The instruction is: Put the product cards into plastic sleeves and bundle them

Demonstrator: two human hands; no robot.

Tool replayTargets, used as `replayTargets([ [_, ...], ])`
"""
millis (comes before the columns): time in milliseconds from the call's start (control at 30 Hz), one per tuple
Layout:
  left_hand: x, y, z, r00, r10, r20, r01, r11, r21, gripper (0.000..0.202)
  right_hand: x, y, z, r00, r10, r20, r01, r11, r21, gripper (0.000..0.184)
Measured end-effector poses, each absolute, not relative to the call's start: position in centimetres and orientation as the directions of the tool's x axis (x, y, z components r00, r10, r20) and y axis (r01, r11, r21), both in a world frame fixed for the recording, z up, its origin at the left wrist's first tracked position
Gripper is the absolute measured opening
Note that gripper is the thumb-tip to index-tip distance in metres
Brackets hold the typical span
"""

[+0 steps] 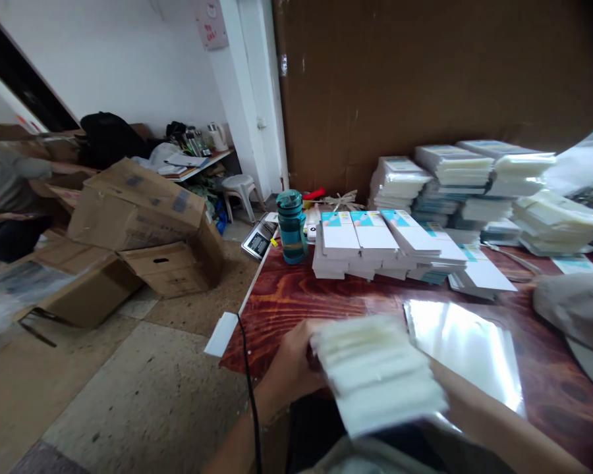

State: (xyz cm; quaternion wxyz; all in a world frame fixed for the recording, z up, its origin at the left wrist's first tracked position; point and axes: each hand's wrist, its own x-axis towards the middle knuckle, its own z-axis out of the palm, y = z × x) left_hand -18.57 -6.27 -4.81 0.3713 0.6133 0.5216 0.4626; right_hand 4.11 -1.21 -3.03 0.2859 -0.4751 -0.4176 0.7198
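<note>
A thick, blurred stack of whitish translucent plastic sleeves [380, 372] is held up over the near edge of the table, tilted in front of my body. My left hand [299, 359] grips its left side, fingers curled around the edge. Behind the stack my right hand is hidden; only the right forearm [494, 415] shows, reaching in from the lower right. A glossy clear plastic sheet or sleeve pile [467, 352] lies on the table just right of the stack. Farther back lie piles of white cards with blue printed tops [360, 240].
A teal water bottle [291, 230] stands at the red-brown table's [281, 289] left side. Tall stacks of sleeved packets [454, 164] line the back right. A grey cap [578, 309] lies at right. A black cable [248, 368] hangs over the left edge; cardboard boxes [138, 217] fill the floor.
</note>
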Motion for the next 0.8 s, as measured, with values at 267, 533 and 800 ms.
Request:
replayTargets([
  [267,-19.0,-4.2,-4.0,-0.047,0.999,0.008,0.067,-0.005,0.998,0.063,3.3,2.9,-5.9,-0.356,0.932,0.066,0.025,0.080,-0.996,0.078],
  [533,-18.9,-3.8,-5.9,-0.055,0.994,0.097,-0.031,-0.099,0.995,0.092,0.4,3.8,-5.5,-0.568,0.783,0.252,0.098,0.369,-0.924,0.042],
  [800,-15.7,-4.6,-1.5,-0.114,0.959,0.261,-0.228,-0.281,0.932,0.099,0.1,2.8,-6.2,-0.509,0.827,0.237,-0.035,0.256,-0.966,0.065],
])
